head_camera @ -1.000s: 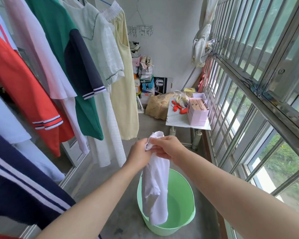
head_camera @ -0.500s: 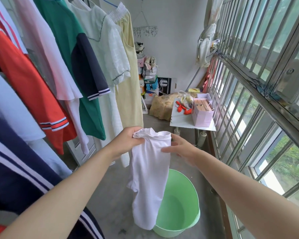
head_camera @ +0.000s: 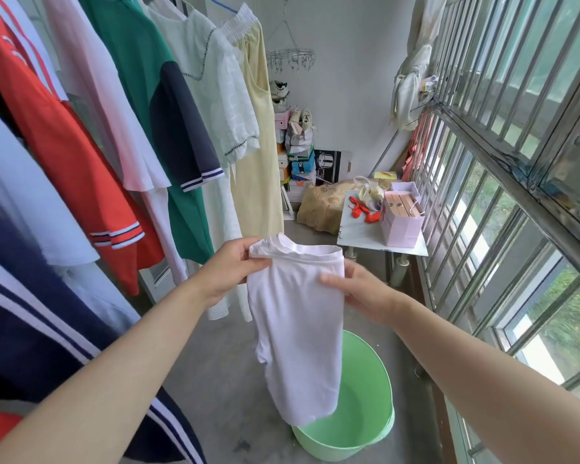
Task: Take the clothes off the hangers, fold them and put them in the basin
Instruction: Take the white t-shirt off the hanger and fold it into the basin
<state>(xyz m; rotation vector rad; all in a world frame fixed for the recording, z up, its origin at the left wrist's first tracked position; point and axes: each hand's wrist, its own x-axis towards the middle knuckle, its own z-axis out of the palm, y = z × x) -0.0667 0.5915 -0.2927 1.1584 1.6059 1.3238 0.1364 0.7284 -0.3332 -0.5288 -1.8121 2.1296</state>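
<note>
A person's left hand pinches the top corner of a white garment; the right hand grips its right edge, thumb across the front. The garment hangs over the green basin on the floor; hung clothes line the left.

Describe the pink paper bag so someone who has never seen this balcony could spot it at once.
Follow the barred window on the right towards the far wall; below it stands a small white table. The pink paper bag stands upright on the table's window side, open-topped with tan boxes inside. It is the only pale pink, box-shaped thing there, beside small red items.
</note>
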